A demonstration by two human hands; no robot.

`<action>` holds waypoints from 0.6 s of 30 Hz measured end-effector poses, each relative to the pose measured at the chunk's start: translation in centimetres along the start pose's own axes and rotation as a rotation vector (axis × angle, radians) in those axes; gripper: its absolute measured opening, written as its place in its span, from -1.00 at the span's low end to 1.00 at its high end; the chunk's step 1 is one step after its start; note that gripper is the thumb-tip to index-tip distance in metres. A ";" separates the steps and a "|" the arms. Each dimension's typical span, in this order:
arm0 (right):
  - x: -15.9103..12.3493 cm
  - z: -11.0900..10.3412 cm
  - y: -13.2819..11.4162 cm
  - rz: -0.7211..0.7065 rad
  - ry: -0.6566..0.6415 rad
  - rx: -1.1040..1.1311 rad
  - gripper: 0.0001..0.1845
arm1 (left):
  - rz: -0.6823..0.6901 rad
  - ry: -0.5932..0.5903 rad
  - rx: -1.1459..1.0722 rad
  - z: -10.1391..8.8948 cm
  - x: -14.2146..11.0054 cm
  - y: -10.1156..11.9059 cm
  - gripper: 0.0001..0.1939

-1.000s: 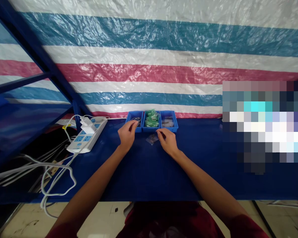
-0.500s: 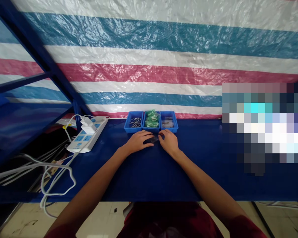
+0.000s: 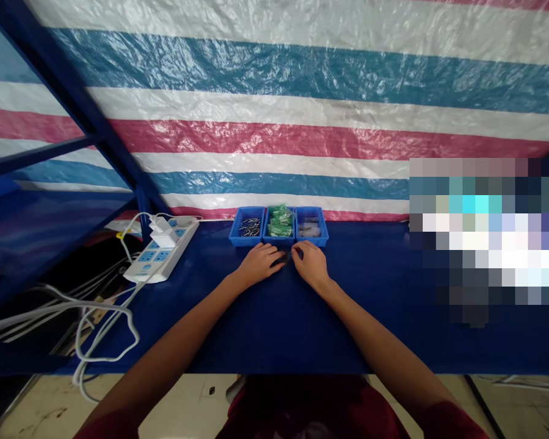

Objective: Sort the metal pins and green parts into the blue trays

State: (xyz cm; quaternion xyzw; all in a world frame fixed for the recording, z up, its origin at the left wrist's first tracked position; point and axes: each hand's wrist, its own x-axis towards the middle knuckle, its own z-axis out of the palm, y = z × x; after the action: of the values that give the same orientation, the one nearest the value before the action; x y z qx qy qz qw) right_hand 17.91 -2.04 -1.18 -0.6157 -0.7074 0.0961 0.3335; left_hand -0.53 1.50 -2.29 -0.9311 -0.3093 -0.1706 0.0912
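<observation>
Left hand: the left hand [image 3: 258, 263] is laid palm-down on the blue table cover [image 3: 274, 317], fingers curled onto a small clear plastic bag [image 3: 284, 258]; whether the bag is actually pinched cannot be told.
Right hand: the right hand [image 3: 312, 263] is set just beside it at 3 o'clock, fingertips closed on the bag's right edge.
Bag position: the bag lies between the two hands, just in front of the trays, mostly hidden by the fingers.
Handling: the bag is judged light, thin, limp and slippery; it is best taken by its edges or corners, since a flat press would only slide it.
Left tray: the left blue tray [image 3: 248, 227], at 11 o'clock from the bag, is filled with small dark metal parts.
Middle tray: the middle blue tray [image 3: 279, 224], at 12 o'clock, is filled with green pieces.
Right tray: the right blue tray [image 3: 310, 227], at 1 o'clock, is filled with what appear to be clear bags.
Far left: a white power strip [image 3: 162, 251] with plugs is seen at 9 o'clock.
</observation>
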 end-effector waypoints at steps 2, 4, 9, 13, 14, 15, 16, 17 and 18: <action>0.0 0.1 0.0 -0.006 0.009 0.009 -0.81 | 0.019 0.016 0.013 0.1 0.1 0.1 -0.70; -0.1 0.1 0.0 -0.011 0.019 0.018 -0.81 | 0.042 0.027 0.021 0.2 0.2 0.1 -0.73; -0.1 0.2 0.1 -0.025 0.047 0.042 -0.80 | 0.106 0.039 0.042 0.4 0.4 0.0 -0.76; -0.1 0.1 0.2 -0.036 0.109 0.128 -0.78 | 0.052 0.163 -0.074 0.4 0.2 -0.3 -0.75; -0.1 0.1 0.2 -0.045 0.129 0.162 -0.78 | 0.005 0.228 -0.141 0.3 0.1 -0.3 -0.75; -0.1 0.1 0.2 -0.059 0.141 0.199 -0.76 | -0.056 0.297 -0.218 0.2 0.0 -0.4 -0.75; -0.1 0.0 0.1 -0.076 0.147 0.234 -0.74 | -0.125 0.358 -0.304 0.0 -0.1 -0.4 -0.76; -0.1 0.0 0.0 -0.095 0.145 0.266 -0.72 | -0.199 0.406 -0.395 -0.2 -0.2 -0.3 -0.76; -0.1 0.0 0.0 -0.116 0.136 0.295 -0.69 | -0.271 0.439 -0.490 -0.4 -0.3 -0.2 -0.77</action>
State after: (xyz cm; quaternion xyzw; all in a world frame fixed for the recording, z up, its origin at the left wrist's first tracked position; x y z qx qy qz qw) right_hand 17.90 -2.13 -1.17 -0.5231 -0.6959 0.1374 0.4724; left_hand -1.02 1.41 -1.98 -0.8169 -0.3531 -0.4463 -0.0940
